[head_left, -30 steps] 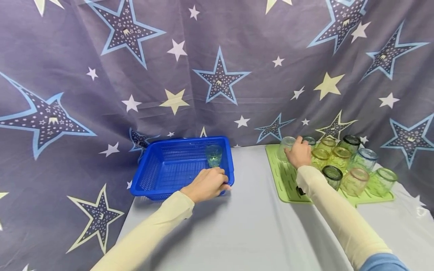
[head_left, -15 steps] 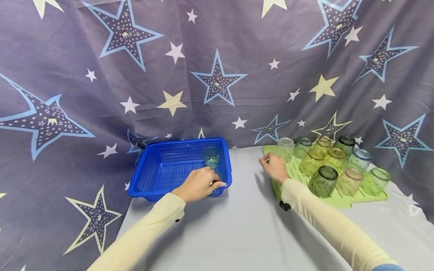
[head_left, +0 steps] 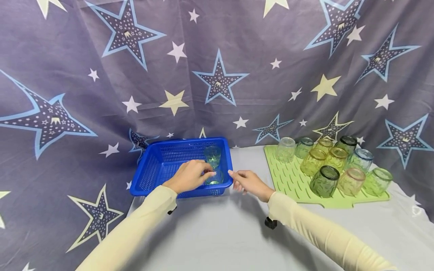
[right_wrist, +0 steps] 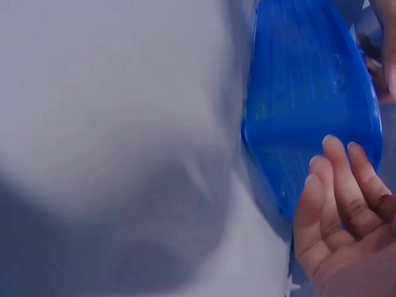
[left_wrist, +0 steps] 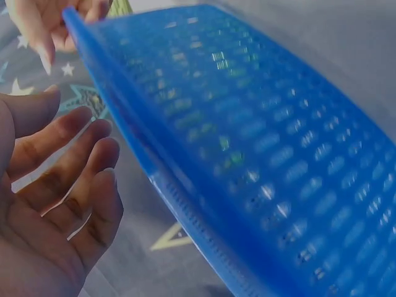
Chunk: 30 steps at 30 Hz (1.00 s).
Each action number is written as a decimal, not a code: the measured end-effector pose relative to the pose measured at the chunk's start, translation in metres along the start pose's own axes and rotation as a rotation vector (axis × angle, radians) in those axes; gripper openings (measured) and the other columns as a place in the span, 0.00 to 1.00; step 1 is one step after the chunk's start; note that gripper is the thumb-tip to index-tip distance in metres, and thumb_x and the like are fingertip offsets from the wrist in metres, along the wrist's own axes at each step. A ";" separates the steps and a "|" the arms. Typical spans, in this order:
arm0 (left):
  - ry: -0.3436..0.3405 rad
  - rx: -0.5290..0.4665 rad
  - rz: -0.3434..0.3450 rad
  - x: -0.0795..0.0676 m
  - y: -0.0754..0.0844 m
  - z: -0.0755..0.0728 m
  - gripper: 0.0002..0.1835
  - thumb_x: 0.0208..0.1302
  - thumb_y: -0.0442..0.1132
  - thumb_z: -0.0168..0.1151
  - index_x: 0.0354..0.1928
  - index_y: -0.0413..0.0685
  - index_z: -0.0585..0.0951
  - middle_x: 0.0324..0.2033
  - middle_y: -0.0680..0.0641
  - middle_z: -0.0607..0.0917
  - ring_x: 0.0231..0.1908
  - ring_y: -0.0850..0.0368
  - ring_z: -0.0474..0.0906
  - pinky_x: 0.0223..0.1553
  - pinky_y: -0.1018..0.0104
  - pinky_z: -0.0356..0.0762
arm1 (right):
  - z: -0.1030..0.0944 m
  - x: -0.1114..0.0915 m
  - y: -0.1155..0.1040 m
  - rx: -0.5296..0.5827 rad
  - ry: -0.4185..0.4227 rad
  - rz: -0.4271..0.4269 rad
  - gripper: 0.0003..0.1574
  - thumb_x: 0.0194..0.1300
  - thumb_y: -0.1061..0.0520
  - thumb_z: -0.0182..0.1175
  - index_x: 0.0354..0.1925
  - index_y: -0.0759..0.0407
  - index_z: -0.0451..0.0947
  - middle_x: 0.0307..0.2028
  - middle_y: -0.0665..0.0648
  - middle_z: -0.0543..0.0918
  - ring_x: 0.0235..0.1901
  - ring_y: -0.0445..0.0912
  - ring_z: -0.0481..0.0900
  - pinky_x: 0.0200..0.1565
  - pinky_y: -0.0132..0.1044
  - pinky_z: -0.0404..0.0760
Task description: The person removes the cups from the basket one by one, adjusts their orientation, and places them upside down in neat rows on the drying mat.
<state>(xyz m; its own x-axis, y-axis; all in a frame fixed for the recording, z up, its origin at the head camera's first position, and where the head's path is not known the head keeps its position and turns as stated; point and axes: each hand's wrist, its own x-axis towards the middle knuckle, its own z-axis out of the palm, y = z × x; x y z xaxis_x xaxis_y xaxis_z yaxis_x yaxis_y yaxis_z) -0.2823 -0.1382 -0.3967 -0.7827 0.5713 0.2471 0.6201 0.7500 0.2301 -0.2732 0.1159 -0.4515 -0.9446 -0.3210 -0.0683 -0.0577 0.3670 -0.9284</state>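
A blue plastic basket point(head_left: 149, 178) stands on the table at centre left. Inside, along its right wall, are two greenish drinking glasses, one glass point(head_left: 212, 155) behind and another glass point(head_left: 215, 177) in the front right corner. My left hand point(head_left: 191, 175) hovers over the front rim beside the nearer glass. In the left wrist view its fingers point(left_wrist: 99, 204) are loosely bent and hold nothing. My right hand point(head_left: 250, 183) is at the basket's right front corner, thumb tip close by the rim. The right wrist view shows its fingers point(right_wrist: 346, 185) relaxed, nothing in them.
On the right lies a green drying mat point(head_left: 288, 182) with several upside-down coloured glasses, among them a clear glass point(head_left: 286, 149) at its back left and a dark glass point(head_left: 324, 181) in front. A star-patterned curtain point(head_left: 190, 124) hangs behind the table.
My right hand has left the clear glass on the mat and moved left to the basket. My left hand has shifted slightly left and back from the basket's corner, uncovering the nearer glass.
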 end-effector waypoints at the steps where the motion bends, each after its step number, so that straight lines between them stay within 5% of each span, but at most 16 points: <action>1: -0.004 0.002 -0.007 0.002 -0.003 -0.002 0.11 0.74 0.50 0.64 0.43 0.54 0.91 0.33 0.59 0.86 0.29 0.68 0.78 0.32 0.67 0.80 | 0.002 -0.001 0.000 0.017 -0.011 0.001 0.35 0.76 0.33 0.54 0.39 0.63 0.82 0.29 0.60 0.85 0.27 0.48 0.79 0.31 0.42 0.80; 7: -0.041 -0.003 -0.067 0.013 -0.025 -0.010 0.11 0.74 0.48 0.64 0.44 0.53 0.90 0.35 0.56 0.87 0.31 0.65 0.80 0.35 0.60 0.82 | 0.009 -0.006 0.005 0.113 -0.022 0.031 0.29 0.77 0.40 0.57 0.35 0.65 0.80 0.28 0.61 0.84 0.25 0.47 0.77 0.29 0.38 0.78; 16: -0.128 0.087 -0.137 0.035 -0.057 -0.026 0.11 0.74 0.48 0.64 0.46 0.51 0.89 0.36 0.53 0.87 0.34 0.59 0.82 0.39 0.54 0.82 | 0.014 -0.009 0.002 0.130 -0.028 0.037 0.30 0.77 0.36 0.55 0.36 0.63 0.77 0.29 0.58 0.84 0.26 0.49 0.77 0.31 0.43 0.79; 30: -0.159 0.168 -0.109 0.072 -0.075 -0.008 0.12 0.72 0.41 0.66 0.53 0.48 0.87 0.39 0.49 0.88 0.37 0.52 0.84 0.41 0.47 0.82 | 0.012 -0.009 0.004 0.150 -0.040 0.037 0.29 0.77 0.36 0.56 0.35 0.59 0.79 0.28 0.56 0.83 0.26 0.47 0.77 0.30 0.40 0.77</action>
<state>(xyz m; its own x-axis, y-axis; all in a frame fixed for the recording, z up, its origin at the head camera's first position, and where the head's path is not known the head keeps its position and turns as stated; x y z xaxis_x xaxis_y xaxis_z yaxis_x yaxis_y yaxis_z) -0.3845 -0.1560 -0.3884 -0.8513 0.5193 0.0749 0.5243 0.8474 0.0841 -0.2613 0.1100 -0.4588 -0.9314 -0.3453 -0.1152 0.0287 0.2460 -0.9689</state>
